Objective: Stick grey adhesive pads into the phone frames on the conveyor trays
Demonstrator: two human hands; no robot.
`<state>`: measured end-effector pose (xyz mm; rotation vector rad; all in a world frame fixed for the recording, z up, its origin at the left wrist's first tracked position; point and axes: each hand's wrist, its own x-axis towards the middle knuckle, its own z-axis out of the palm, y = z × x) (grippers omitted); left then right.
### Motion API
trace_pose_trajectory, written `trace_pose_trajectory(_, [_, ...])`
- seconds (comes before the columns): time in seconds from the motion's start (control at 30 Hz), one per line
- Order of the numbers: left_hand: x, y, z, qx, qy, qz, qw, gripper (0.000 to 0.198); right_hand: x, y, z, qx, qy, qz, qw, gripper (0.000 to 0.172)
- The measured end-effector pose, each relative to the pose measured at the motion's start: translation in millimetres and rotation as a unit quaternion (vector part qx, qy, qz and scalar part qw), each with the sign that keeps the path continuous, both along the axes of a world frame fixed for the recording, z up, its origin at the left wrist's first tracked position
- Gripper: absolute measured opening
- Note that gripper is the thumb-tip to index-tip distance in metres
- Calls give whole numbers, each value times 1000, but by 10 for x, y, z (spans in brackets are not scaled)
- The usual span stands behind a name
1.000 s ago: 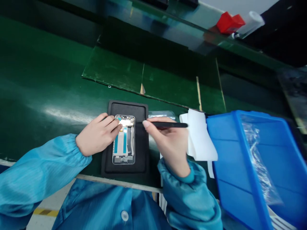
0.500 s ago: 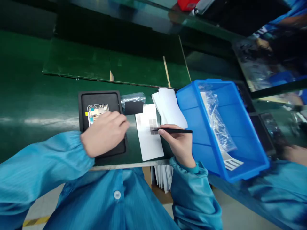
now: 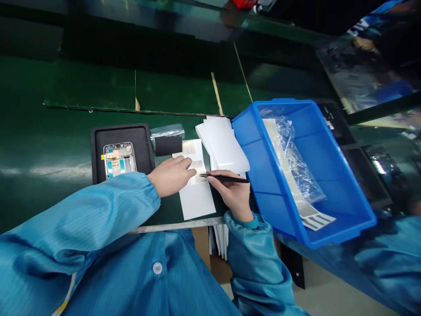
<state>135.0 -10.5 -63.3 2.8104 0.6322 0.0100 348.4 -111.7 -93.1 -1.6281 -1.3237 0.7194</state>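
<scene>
Landmark: white sheet (image 3: pixel 197 204), flat at the near edge of the green bench (image 3: pixel 49 145); places are taken from it
Step, as judged: lifting a grey patch (image 3: pixel 199 166) off the sheet goes best with the sheet pinned flat, the tip kept low and slid under one corner, the pinch light
Far left of sheet: black tray (image 3: pixel 95 153), with an open phone frame (image 3: pixel 119 159) in its recess, untouched
Left of sheet: left hand (image 3: pixel 171 175), empty, fingers stretched almost flat, fingertips pressing the sheet beside the patches
On sheet: tweezers (image 3: pixel 226 178), tip down among the patches, shaft low
Right of sheet: right hand (image 3: pixel 232 195), curled in a pen grip, thumb and forefinger pinched on the tweezers
Behind-right: stack of white sheets (image 3: pixel 226 145)
Far right: blue bin (image 3: pixel 329 210), tilted, plastic film inside
</scene>
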Motion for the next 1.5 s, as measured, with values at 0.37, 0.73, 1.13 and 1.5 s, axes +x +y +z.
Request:
trace_pose_trajectory(0.37, [0,-16,35,6,21,0,1000,31,12,-1,11,10,6,29,1000,11])
trace_pose_trajectory(0.73, [-2,-15,42,5,16,2,1000,32,7,-1,27,6,-1,23,1000,11])
trace_pose_trajectory(1.13, [1,-16,59,-4,18,0,1000,33,-11,0,42,-3,1,9,1000,12])
trace_pose_trajectory(1.5, [-62,100,196,-205,-83,50,974,32,5,-81,212,30,59,-37,997,11])
